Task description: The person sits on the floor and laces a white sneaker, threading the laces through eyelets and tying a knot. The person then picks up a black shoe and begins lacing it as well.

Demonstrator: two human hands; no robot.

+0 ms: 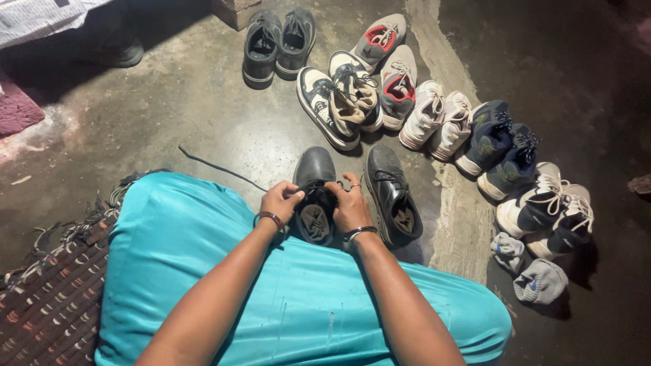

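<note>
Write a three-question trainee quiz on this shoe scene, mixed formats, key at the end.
1. True or false: both hands are on the same black leather lace-up shoe.
2. Multiple choice: where does the second black leather shoe lie relative to the right hand? A) on the person's right of it, on the floor B) on the teal-clad lap C) under the woven mat
3. Short answer: what lies loose on the concrete floor beyond the left hand?

Key: 1 true; 2 A; 3 a dark shoelace.
</note>
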